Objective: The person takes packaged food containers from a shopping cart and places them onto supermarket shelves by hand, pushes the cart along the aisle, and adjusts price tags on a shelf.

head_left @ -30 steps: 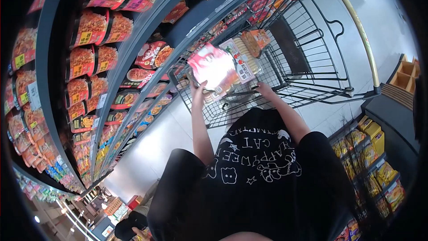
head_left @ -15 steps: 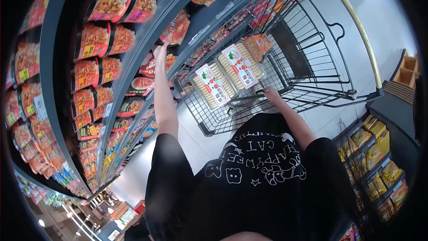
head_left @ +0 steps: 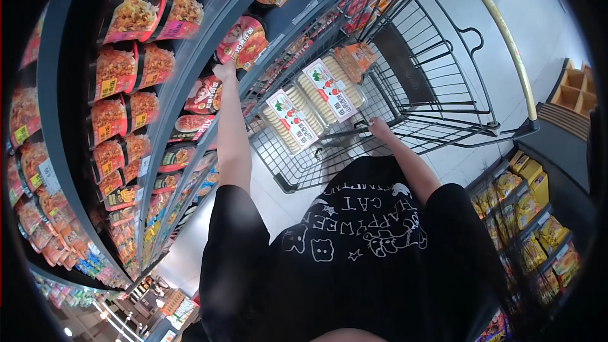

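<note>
My left hand (head_left: 224, 72) reaches into the shelf on the left. It is closed at the lower edge of a round red instant-meal bowl (head_left: 244, 42), whose printed lid faces me. Another red package (head_left: 204, 95) sits just below that hand. My right hand (head_left: 379, 128) is closed on the near rim of a wire shopping cart (head_left: 437, 128). Inside the cart lie two clear trays of pale, stacked round pieces with white labels, a near tray (head_left: 292, 120) and a far tray (head_left: 330, 88). An orange package (head_left: 356, 61) is beside the far one.
Shelves of packaged bowls (head_left: 116, 71) run along the left, edged by a dark shelf rail (head_left: 196, 47). At the right stand a rack with yellow packets (head_left: 527, 212) and a wooden compartment box (head_left: 573, 96). The cart has a pale handle bar (head_left: 500, 22).
The bowl at my left hand has turned, so its lid shows more fully. My right hand stays at the cart's rim. The whole view has shifted slightly.
</note>
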`<state>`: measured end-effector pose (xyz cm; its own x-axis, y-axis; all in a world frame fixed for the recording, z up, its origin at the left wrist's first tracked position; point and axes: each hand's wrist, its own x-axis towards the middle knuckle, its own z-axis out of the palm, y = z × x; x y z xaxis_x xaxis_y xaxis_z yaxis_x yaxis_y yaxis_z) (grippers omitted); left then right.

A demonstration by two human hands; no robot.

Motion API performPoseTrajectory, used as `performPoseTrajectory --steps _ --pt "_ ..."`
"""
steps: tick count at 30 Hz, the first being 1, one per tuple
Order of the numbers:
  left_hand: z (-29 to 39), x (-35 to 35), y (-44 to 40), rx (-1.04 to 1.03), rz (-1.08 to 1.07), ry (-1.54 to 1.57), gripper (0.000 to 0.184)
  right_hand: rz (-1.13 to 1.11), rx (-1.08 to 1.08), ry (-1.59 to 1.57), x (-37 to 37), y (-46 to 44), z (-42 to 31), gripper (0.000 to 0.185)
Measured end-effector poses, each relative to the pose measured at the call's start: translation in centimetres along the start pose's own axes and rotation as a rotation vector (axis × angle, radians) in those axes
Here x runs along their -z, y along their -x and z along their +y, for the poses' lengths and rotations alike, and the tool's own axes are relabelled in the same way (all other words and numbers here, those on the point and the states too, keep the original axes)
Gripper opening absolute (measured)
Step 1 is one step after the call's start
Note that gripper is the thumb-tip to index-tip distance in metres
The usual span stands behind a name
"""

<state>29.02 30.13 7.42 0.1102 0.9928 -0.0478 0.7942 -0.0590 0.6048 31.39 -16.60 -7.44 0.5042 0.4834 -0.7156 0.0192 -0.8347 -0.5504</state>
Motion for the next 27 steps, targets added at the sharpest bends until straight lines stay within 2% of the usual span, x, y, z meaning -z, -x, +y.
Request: performPoseTrajectory --steps 2,4,6,9,11,12,13,14,15,17,18,20,21,22,24,27 --pt "-0.1 -0.2 1.1 0.007 0.003 0.007 0.050 0.096 0.056 0.046 0.1 -0.8 0.0 0.034" --pt "-0.3 -0.2 4.4 -0.229 0.228 0.274 0.046 0.066 0.059 0.102 2.5 -0.8 -2.6 0.039" --pt "0.5 0.3 9.8 -0.386 0.115 0.680 0.046 0.248 0.018 0.213 4.8 -1.1 -5.9 0.047" --pt "-2.6 0.1 18.2 -0.519 -0.008 0.376 0.051 0.272 0.025 0.293 7.5 -4.4 -9.2 0.065" --pt "-4.5 0.3 24.9 -0.343 -0.236 0.237 0.050 0.266 0.027 0.298 9.1 -6.6 -10.9 0.070" --pt "-7.3 -0.5 27.7 -0.383 -0.333 0.142 0.047 0.298 0.064 0.361 9.3 -8.0 -11.2 0.074" --pt "-8.8 -0.6 30.7 -0.243 -0.491 0.174 0.046 0.331 0.101 0.420 9.5 -9.3 -11.5 0.078" --pt "-9.8 0.4 33.6 -0.129 -0.705 0.064 0.045 0.327 0.110 0.422 9.7 -10.1 -11.9 0.078" --pt "-15.9 -1.2 36.1 -0.384 -0.809 0.033 0.041 0.245 0.049 0.460 9.9 -10.8 -12.4 0.078" --pt "-23.8 -3.4 38.0 -0.642 -1.225 -0.065 0.036 0.163 -0.026 0.496 9.6 -12.0 -12.4 0.077" --pt "-21.5 -2.4 37.0 -0.642 -1.218 -0.071 0.036 0.163 -0.017 0.493 9.1 -12.3 -12.0 0.077" --pt "-17.1 -0.4 35.5 -0.175 -0.936 0.095 0.034 0.255 0.040 0.375 7.7 -12.3 -10.6 0.075" --pt "-17.0 -0.5 34.4 -0.089 -0.950 0.156 0.033 0.354 0.141 0.294 7.0 -12.1 -10.0 0.072" --pt "-16.9 -0.5 33.3 -0.083 -0.943 0.157 0.033 0.349 0.148 0.296 6.6 -12.2 -9.5 0.072" --pt "-16.4 0.1 31.8 0.065 -0.951 0.092 0.033 0.278 0.112 0.222 6.6 -11.4 -8.7 0.076" --pt "-17.5 0.3 31.1 -0.017 -0.869 0.128 0.030 0.310 0.135 0.261 7.9 -9.9 -8.4 0.072"
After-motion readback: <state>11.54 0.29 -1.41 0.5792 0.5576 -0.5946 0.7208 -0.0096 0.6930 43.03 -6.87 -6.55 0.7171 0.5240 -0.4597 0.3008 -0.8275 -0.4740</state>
